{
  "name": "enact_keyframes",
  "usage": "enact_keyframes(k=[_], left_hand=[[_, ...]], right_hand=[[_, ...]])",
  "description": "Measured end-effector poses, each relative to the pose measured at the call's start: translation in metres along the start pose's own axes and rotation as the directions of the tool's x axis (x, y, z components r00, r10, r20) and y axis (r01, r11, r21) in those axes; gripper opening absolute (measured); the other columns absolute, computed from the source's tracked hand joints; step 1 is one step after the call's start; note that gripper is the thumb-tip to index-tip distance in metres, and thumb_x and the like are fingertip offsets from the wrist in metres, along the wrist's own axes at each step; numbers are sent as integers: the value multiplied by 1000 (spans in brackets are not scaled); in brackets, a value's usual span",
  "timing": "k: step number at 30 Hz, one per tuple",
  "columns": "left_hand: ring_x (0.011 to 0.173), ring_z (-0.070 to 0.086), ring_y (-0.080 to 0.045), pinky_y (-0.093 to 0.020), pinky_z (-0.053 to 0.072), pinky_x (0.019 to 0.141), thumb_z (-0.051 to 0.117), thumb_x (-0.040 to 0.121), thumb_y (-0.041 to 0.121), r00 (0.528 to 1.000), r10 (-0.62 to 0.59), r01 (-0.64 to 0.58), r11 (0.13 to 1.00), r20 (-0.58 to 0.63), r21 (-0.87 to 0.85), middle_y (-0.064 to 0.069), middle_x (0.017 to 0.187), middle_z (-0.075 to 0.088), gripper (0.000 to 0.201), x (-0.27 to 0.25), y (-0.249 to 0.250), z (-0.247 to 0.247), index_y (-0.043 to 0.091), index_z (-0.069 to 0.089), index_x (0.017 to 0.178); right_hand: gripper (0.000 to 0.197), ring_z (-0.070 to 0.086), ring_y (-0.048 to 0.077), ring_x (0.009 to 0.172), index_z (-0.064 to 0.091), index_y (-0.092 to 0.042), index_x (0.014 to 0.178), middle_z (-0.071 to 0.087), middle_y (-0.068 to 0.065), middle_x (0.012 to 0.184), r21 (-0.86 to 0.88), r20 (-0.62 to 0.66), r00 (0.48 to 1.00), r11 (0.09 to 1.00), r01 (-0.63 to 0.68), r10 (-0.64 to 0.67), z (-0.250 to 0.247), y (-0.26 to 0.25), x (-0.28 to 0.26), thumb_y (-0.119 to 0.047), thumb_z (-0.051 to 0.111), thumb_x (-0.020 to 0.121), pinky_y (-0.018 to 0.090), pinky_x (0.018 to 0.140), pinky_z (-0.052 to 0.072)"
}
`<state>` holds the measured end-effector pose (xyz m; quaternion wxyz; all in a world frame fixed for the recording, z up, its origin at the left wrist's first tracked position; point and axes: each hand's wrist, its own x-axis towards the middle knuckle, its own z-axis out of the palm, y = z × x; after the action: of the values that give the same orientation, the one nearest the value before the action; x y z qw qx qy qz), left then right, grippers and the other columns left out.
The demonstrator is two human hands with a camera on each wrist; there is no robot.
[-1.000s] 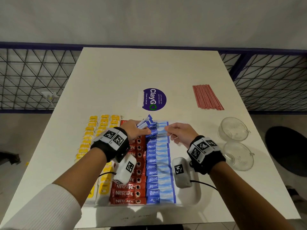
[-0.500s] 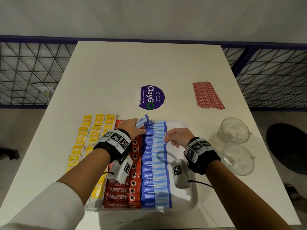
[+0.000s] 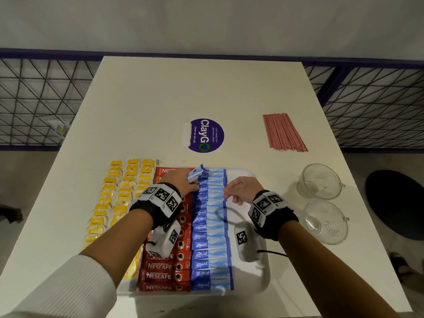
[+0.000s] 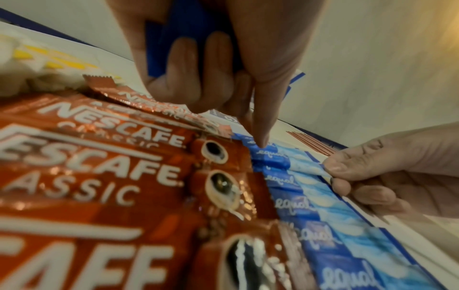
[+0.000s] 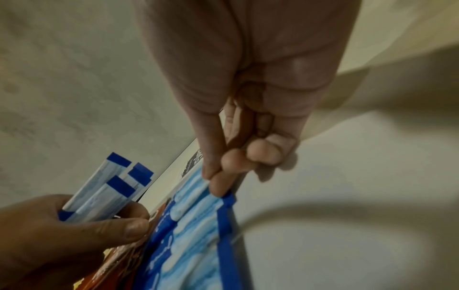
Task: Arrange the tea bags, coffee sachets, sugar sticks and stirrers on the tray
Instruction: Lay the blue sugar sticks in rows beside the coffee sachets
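A white tray [image 3: 257,281] holds a column of red coffee sachets [image 3: 164,275] and a column of blue sugar sticks [image 3: 210,244]. Yellow tea bags [image 3: 114,196] lie in rows to its left. My left hand [image 3: 183,182] grips a small bundle of blue sugar sticks [image 5: 104,194] over the far end of the tray, its index finger touching the blue column [image 4: 273,155]. My right hand [image 3: 238,189] pinches the right end of one blue sugar stick [image 5: 196,191] in the column. Red stirrers [image 3: 283,131] lie on the table at the far right.
Two clear glass cups [image 3: 319,180] [image 3: 325,222] stand right of the tray. A round purple sticker [image 3: 206,135] is on the table beyond the tray. A dark wire railing [image 3: 39,99] runs behind the table.
Both hands have shifted slightly toward me along the blue column. The right hand's pinch on a stick sits a little lower in the row than before.
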<state>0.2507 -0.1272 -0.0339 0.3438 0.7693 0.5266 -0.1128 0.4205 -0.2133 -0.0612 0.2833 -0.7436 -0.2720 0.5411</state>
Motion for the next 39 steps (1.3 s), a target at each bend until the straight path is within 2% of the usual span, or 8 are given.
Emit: enact_keyframes(k=[5, 12, 19, 21, 24, 28, 33, 39], left_hand=[[93, 56, -22, -26, 39, 76, 58, 90, 30, 1000, 20, -20, 999, -8, -24, -9, 108, 63, 22, 0, -2, 1, 14, 58, 105], [72, 45, -19, -20, 29, 53, 53, 92, 37, 998, 52, -55, 993, -34, -104, 3, 68, 43, 26, -7, 4, -6, 20, 41, 76], [35, 35, -4, -17, 29, 38, 45, 97, 31, 958, 190, -65, 873, 213, -483, 1, 62, 43, 18, -23, 24, -15, 13, 47, 96], [34, 36, -4, -15, 29, 36, 48, 96, 28, 939, 247, -85, 840, 239, -535, 1, 61, 48, 16, -28, 28, -17, 16, 52, 87], [37, 42, -8, -17, 32, 35, 56, 91, 31, 939, 257, -91, 824, 227, -560, 4, 58, 58, 20, -33, 31, -19, 18, 56, 78], [32, 40, -4, -15, 31, 34, 55, 92, 34, 948, 233, -71, 818, 217, -570, 8, 40, 53, 30, -43, 32, -23, 15, 52, 68], [28, 31, -1, -14, 25, 36, 39, 97, 38, 960, 209, -41, 765, 188, -642, 7, 33, 46, 36, -55, 26, -30, 15, 46, 71], [26, 29, -2, -11, 23, 31, 47, 96, 21, 966, 186, -7, 715, 180, -699, 7, 38, 55, 18, -62, 8, -35, 10, 54, 82]], right_hand=[[11, 50, 11, 50, 60, -8, 78, 66, 4, 64, -4, 13, 1000, 1000, -10, 10, 0, 1, 3, -12, 68, 82, 19, 48, 41], [20, 47, 13, 51, 55, -11, 69, 59, 5, 61, 30, -38, 999, 999, 17, -16, -7, -4, -6, -15, 70, 82, 21, 51, 38], [20, 50, 17, 58, 60, -17, 93, 62, 4, 69, 168, -17, 974, 960, 225, -226, -5, -32, -23, -30, 69, 81, 26, 56, 39], [24, 52, 16, 61, 61, -22, 98, 62, 4, 71, 116, 21, 963, 958, 263, -267, -3, -38, -27, -33, 70, 79, 25, 58, 42], [11, 50, 13, 56, 63, -13, 88, 57, 5, 66, 147, 61, 951, 945, 293, -304, 0, -45, -33, -21, 67, 83, 17, 51, 42], [10, 50, 7, 44, 61, -8, 76, 58, 0, 53, 189, 48, 949, 936, 297, -311, -1, -47, -39, -12, 66, 84, 15, 45, 43], [14, 51, 6, 38, 56, -5, 75, 61, 7, 57, 229, 11, 962, 938, 262, -272, -5, -46, -47, -9, 62, 86, 15, 41, 43], [17, 50, 10, 35, 49, -6, 77, 62, 10, 54, 337, 3, 976, 919, 204, -218, -3, -43, -53, -12, 57, 90, 18, 37, 41]])
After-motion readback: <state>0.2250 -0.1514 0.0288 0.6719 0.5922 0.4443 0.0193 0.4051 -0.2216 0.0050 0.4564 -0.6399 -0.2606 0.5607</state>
